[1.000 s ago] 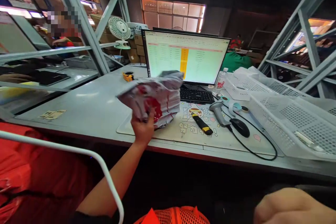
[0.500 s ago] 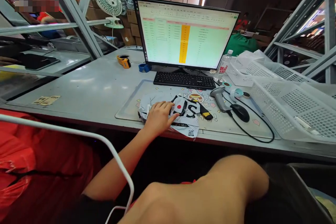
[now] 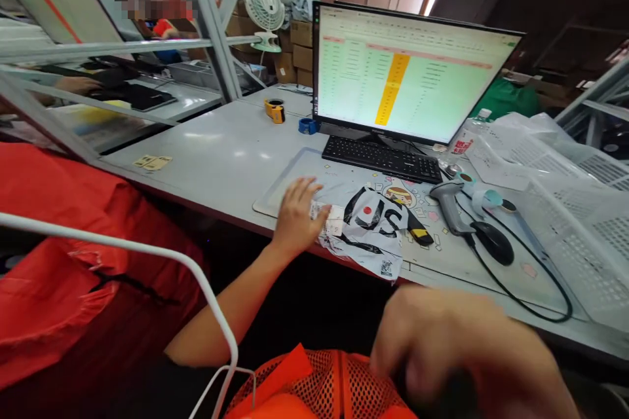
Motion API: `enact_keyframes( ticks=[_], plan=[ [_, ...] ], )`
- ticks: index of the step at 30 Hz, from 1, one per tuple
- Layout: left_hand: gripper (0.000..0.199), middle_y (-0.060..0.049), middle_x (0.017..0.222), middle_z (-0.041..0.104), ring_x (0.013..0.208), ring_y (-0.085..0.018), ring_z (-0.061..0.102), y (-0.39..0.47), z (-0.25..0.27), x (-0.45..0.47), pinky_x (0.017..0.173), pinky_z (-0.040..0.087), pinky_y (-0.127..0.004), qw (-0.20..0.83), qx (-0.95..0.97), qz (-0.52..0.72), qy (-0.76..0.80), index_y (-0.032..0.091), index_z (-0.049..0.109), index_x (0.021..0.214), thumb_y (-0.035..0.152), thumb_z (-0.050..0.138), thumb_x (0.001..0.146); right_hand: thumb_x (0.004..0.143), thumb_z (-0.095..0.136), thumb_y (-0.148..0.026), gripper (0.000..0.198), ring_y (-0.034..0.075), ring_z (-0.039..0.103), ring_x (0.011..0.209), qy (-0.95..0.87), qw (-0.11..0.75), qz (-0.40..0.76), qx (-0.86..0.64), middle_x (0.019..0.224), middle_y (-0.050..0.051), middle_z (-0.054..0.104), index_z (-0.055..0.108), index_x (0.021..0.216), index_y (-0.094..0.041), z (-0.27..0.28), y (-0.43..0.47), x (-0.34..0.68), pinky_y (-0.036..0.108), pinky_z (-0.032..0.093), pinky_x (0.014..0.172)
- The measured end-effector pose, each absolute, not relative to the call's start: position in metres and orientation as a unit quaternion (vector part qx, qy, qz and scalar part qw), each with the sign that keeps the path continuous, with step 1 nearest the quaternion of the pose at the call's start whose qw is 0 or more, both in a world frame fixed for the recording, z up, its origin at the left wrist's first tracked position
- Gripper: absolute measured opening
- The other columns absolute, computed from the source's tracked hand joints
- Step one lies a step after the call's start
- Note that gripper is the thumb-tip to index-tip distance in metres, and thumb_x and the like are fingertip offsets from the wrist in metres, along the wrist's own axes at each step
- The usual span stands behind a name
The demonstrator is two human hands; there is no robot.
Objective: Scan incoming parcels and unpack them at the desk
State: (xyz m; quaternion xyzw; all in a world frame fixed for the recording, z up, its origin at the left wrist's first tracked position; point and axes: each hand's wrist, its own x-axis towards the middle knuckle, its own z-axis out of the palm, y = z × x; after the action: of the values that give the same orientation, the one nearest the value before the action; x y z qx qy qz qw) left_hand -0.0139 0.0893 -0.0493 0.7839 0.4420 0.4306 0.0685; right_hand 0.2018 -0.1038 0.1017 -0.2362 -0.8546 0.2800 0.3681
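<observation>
A crumpled white plastic mailing bag [image 3: 376,222] with black print and a red dot lies on the desk mat [image 3: 275,193] near the front edge. At its left end is my left hand [image 3: 297,216], fingers stretched out and thumb by a pale label; whether it touches the bag is unclear. My right hand [image 3: 432,334] is low in front of my orange mesh vest [image 3: 339,383], away from the desktop. Its fingers look curled but are smeared by motion, so anything inside is hidden. A black and yellow utility knife [image 3: 419,232] sits against the bag's right side.
Behind the bag stand a keyboard [image 3: 381,158] and monitor [image 3: 403,78]. To the right are a barcode scanner [image 3: 449,206], mouse [image 3: 493,242], looping cable and white baskets [image 3: 580,236]. Tape rolls [image 3: 275,111] lie farther back. A white metal bar [image 3: 162,250] crosses the lower left.
My left hand has come off the bag's middle to its left end, uncovering the label. My right arm has swung, bringing the hand into view. The camera has turned left.
</observation>
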Motion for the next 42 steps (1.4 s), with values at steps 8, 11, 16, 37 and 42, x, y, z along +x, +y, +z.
enact_keyframes(
  ticks=[8, 11, 16, 37, 42],
  plan=[
    [0.039, -0.011, 0.08, 0.066, 0.086, -0.033, 0.065, 0.128, -0.052, -0.049, 0.082, 0.046, -0.04, 0.233, 0.692, 0.335, 0.596, 0.021, 0.067, 0.087, 0.059, 0.067, 0.093, 0.102, 0.057, -0.035, 0.026, 0.029, 0.07, 0.12, -0.794, 0.36, 0.093, -0.481, 0.126, 0.013, 0.076, 0.075, 0.114, -0.02, 0.005, 0.045, 0.206, 0.047, 0.054, 0.108],
    [0.043, -0.002, 0.064, 0.052, 0.069, -0.022, 0.052, 0.129, -0.058, -0.048, 0.071, 0.038, -0.033, 0.304, 0.671, 0.442, 0.512, 0.022, 0.056, 0.068, 0.055, 0.066, 0.093, 0.102, 0.057, -0.042, 0.046, 0.035, 0.051, 0.147, -0.82, 0.245, 0.085, -0.51, 0.156, 0.017, 0.058, 0.069, 0.138, -0.017, -0.024, 0.071, 0.204, 0.055, 0.039, 0.124],
    [0.059, 0.001, 0.062, 0.044, 0.063, -0.016, 0.041, 0.134, -0.069, -0.047, 0.062, 0.034, -0.03, 0.386, 0.62, 0.499, 0.467, 0.02, 0.05, 0.065, 0.072, 0.058, 0.092, 0.104, 0.055, -0.054, 0.068, 0.033, 0.028, 0.162, -0.826, 0.132, 0.079, -0.542, 0.173, 0.015, 0.033, 0.047, 0.162, -0.019, -0.045, 0.075, 0.212, 0.058, 0.021, 0.133],
    [0.078, -0.001, 0.086, 0.07, 0.073, -0.017, 0.067, 0.118, -0.078, -0.062, 0.069, 0.051, -0.027, 0.585, 0.562, 0.498, 0.307, 0.018, 0.045, 0.138, 0.056, 0.083, 0.081, 0.09, 0.063, -0.04, 0.056, 0.042, 0.068, 0.112, -0.477, 0.048, -0.042, -0.877, 0.118, 0.03, 0.07, 0.066, 0.132, -0.003, -0.022, 0.073, 0.378, 0.049, 0.052, 0.094],
    [0.079, 0.001, 0.08, 0.067, 0.068, -0.016, 0.063, 0.116, -0.08, -0.066, 0.066, 0.048, -0.026, 0.591, 0.555, 0.503, 0.299, 0.018, 0.042, 0.143, 0.054, 0.081, 0.084, 0.086, 0.066, -0.038, 0.059, 0.048, 0.061, 0.117, -0.468, 0.126, -0.119, -0.867, 0.123, 0.042, 0.06, 0.066, 0.126, 0.005, -0.026, 0.075, 0.386, 0.053, 0.048, 0.092]
  ],
)
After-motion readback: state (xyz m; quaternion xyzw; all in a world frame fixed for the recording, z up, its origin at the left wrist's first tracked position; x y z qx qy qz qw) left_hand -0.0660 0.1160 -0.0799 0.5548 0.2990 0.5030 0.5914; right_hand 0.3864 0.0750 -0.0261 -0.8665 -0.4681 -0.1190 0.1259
